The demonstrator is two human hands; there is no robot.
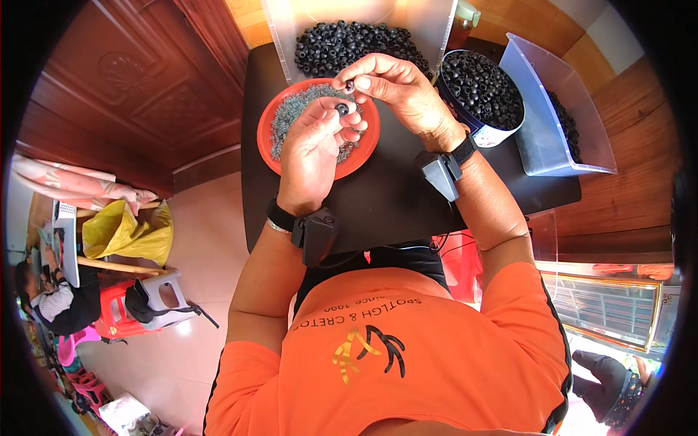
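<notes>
My left hand [309,149] is held over the orange-red bowl [372,134], palm up. Its fingertips grip a small round black part [342,110] with a hole in it. Just above, my right hand [407,94] pinches a tiny piece [350,86] between thumb and forefinger; its kind is too small to make out. The two hands are close but apart. Many small grey-green, clear-looking pieces [287,120] fill the bowl, partly hidden by my left hand. Both wrists wear black straps with a small box.
Behind the bowl, a clear bin [280,43] holds a heap of black parts [356,43]. A round tub [494,136] of black parts and a tilted bluish bin [534,138] stand at the right of the dark table [407,203]. Other people [58,301] are at the far left and lower right.
</notes>
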